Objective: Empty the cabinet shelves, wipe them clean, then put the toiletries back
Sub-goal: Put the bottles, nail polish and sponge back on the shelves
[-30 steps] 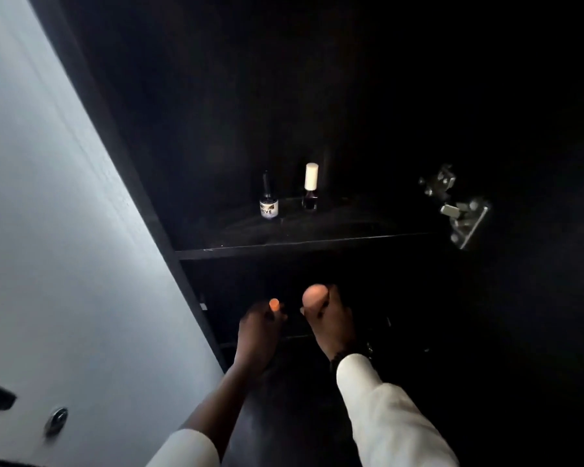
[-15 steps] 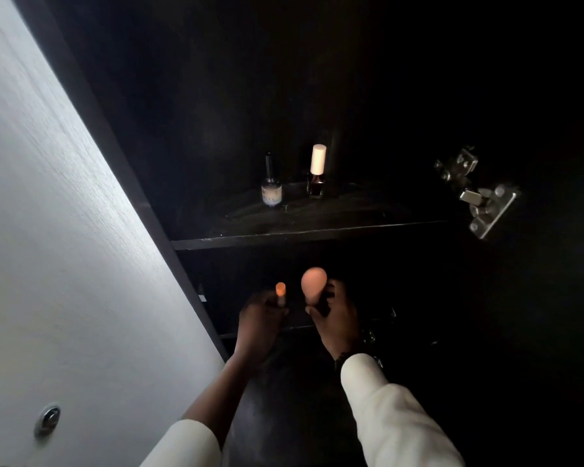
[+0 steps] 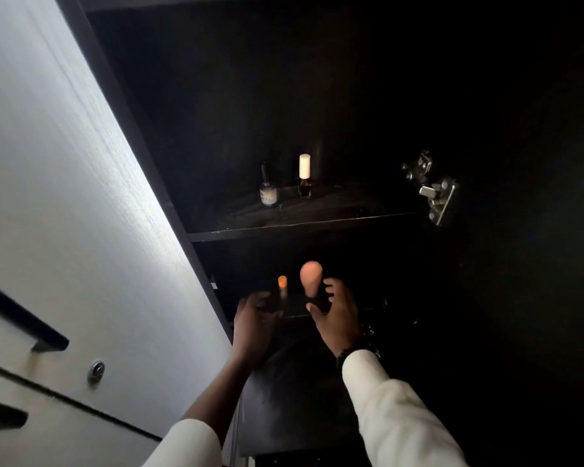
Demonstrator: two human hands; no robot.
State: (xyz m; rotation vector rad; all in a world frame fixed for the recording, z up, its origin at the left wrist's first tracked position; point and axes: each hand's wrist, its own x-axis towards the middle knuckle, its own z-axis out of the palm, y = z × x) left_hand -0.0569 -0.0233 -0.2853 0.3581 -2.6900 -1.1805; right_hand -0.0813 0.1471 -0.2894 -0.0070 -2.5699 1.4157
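Inside the dark cabinet [image 3: 317, 96], two small bottles stood upright on the upper shelf [image 3: 300, 227]: a dark-capped bottle [image 3: 268, 188] with a pale label and, just beside it to the right, a white-capped bottle [image 3: 304, 176]. On the lower shelf [image 3: 364, 310], both hands were at work. The left hand [image 3: 255, 315] was next to a small orange-capped bottle [image 3: 282, 287]; I could not tell whether its grip was round the bottle or merely beside it, the fingers being lost in shadow. The right hand [image 3: 338, 315] had its grip loose and fairly wide, fingers spread round the neck of a peach, egg-shaped sponge [image 3: 311, 278] that stood on its narrow end, touching it at most lightly. Whether the shelves had been wiped I could not say from the gloom; no cloth was in sight. With so few toiletries standing, neatly spaced, I judged that the task was either near the end of emptying or early in the putting back, and the pictures did not settle which. A metal hinge [image 3: 432, 190] gleamed on the right wall, and a pale door [image 3: 64, 197] stood to the left.
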